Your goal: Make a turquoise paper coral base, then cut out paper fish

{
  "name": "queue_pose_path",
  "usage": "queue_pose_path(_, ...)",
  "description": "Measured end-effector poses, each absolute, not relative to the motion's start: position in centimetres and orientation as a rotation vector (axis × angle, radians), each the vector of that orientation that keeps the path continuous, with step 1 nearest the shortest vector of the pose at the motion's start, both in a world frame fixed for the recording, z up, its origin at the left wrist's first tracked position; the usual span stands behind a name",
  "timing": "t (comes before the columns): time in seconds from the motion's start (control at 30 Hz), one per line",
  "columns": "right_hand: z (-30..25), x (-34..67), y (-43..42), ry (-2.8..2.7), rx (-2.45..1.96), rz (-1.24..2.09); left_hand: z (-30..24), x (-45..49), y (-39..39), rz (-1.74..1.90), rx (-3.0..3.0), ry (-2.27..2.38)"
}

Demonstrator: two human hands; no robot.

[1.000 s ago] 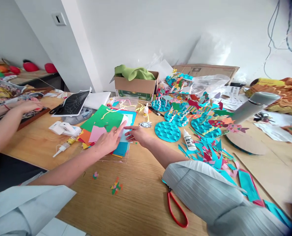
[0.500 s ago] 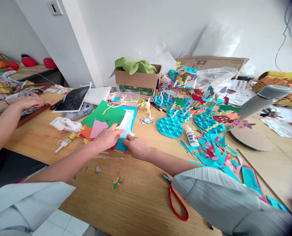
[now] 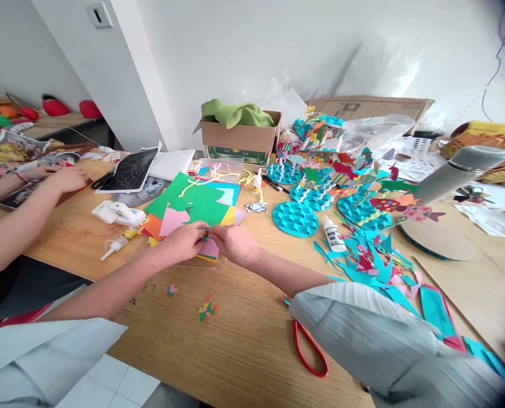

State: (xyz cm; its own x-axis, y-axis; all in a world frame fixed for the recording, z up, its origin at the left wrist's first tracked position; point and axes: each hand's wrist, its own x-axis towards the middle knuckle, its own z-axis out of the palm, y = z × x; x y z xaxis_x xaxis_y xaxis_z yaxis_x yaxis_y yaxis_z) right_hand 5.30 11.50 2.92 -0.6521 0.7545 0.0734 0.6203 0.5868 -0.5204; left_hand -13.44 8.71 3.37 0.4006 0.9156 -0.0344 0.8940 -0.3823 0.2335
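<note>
My left hand (image 3: pixel 188 241) and my right hand (image 3: pixel 236 245) meet at the near edge of a loose stack of coloured paper (image 3: pixel 205 204). Both have their fingers pinched together on the paper there; which sheets they grip is partly hidden by the fingers. A large green sheet lies on top, with a pink piece (image 3: pixel 172 221) at its left. Yellow and lilac corners stick out at the right, orange at the left. Pale yellow wavy strips (image 3: pixel 188 186) rest on the green sheet.
Small paper cutouts (image 3: pixel 207 309) lie before me, and red-handled scissors (image 3: pixel 309 351) partly under my right sleeve. Glue bottles (image 3: pixel 334 235), blue textured discs (image 3: pixel 295 219) and paper scraps (image 3: pixel 375 260) are at right. A white tape dispenser (image 3: pixel 119 213) stands left, near another person's arms (image 3: pixel 27 215).
My left hand has let down the pale sheet edge it was lifting. My right hand has moved up beside it. The green sheet now covers more of the stack, with yellow and lilac corners showing.
</note>
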Motion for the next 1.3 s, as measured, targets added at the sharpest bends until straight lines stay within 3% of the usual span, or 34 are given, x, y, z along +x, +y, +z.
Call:
queue_pose_path(0.23,3.8,5.8,12.6,-1.578,-1.365,1.734,2.8,-14.6,9.3,0.626,2.345,1.688)
queue_pose_path(0.37,4.1,5.2,12.7,-1.246,-1.307,2.073,2.5,-14.8,9.2,0.625,2.394,1.719)
queue_pose_path(0.8,3.7,4.5,12.7,-1.033,-1.205,2.168,4.2,-14.0,8.5,0.254,2.564,1.516)
queue_pose_path(1.0,3.4,4.7,12.6,-1.003,-1.204,2.195,4.2,-14.1,8.7,0.417,2.471,1.638)
queue_pose_path(1.3,3.2,5.0,12.6,-0.962,-1.194,2.214,3.3,-15.8,9.5,0.352,2.226,1.52)
